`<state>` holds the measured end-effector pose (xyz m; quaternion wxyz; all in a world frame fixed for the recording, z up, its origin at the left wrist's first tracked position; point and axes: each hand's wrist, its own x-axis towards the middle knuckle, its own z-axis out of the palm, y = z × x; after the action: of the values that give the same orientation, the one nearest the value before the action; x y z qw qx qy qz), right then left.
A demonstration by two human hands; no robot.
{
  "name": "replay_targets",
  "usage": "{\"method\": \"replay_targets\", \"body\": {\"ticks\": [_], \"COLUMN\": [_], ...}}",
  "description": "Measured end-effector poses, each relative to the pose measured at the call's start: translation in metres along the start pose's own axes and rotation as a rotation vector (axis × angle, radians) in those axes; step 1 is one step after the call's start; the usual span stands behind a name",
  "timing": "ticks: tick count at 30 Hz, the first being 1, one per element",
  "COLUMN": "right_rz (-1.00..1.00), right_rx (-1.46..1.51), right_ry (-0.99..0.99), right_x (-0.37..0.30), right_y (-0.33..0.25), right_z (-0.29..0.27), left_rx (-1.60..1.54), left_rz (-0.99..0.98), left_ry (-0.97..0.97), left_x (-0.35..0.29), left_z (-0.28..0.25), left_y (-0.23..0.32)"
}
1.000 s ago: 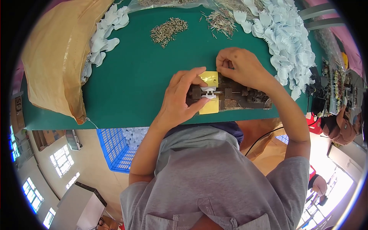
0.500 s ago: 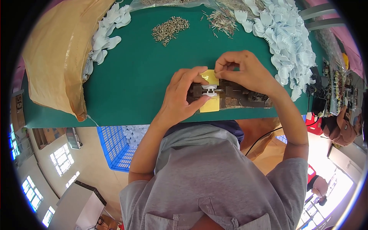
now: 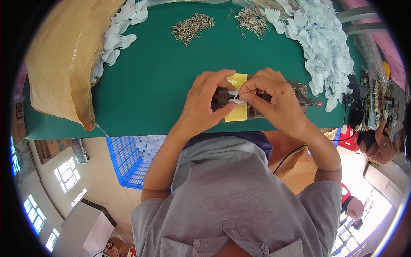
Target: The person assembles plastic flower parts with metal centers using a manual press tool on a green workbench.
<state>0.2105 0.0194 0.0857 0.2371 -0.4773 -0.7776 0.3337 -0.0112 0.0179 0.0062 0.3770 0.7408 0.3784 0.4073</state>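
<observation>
My left hand (image 3: 202, 100) curves around the dark metal end of a small bench fixture (image 3: 223, 97), its thumb and fingers closed on a white plastic claw clip (image 3: 236, 101) set there. The clip lies over a yellow plate (image 3: 236, 115) on the fixture and is partly covered by my fingers. My right hand (image 3: 274, 96) meets it from the other side, thumb and fingertips pinched together at the clip's middle. Whatever sits in that pinch is too small and hidden to name. Beyond my right hand, a thin tool part with a red tip (image 3: 314, 103) sticks out from the fixture.
On the green table (image 3: 154, 77) lie a pile of small metal springs (image 3: 192, 28) and a pile of thin metal pins (image 3: 251, 22). White toothed clip pieces heap at the right (image 3: 323, 47) and spill from a brown sack (image 3: 64, 60). A blue basket (image 3: 124, 162) stands below the table edge.
My right hand has come down and closer to the clip, its fingertips now at the clip's middle. My left hand stays at the fixture. The red-tipped part has come into sight.
</observation>
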Motion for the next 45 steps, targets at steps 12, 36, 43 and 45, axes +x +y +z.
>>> {"method": "replay_targets", "body": {"ticks": [12,36,43,45], "right_rz": [-0.033,0.35,0.231,0.233], "right_rx": [-0.077,0.37,0.507,0.369], "right_ry": [0.068,-0.302,0.063,0.282], "right_x": [-0.003,0.033,0.003,-0.025], "right_y": [-0.001,0.015,0.02,0.024], "right_z": [0.01,-0.011,-0.02,-0.032], "left_rx": [-0.061,0.052,-0.11,-0.127], "left_rz": [-0.039,0.101,0.019,0.016], "left_ry": [0.006,-0.029,-0.002,0.012], "left_x": [-0.001,0.011,0.009,0.008], "left_z": [0.001,0.003,0.01,0.01], "left_y": [-0.002,-0.001,0.0,-0.001]}}
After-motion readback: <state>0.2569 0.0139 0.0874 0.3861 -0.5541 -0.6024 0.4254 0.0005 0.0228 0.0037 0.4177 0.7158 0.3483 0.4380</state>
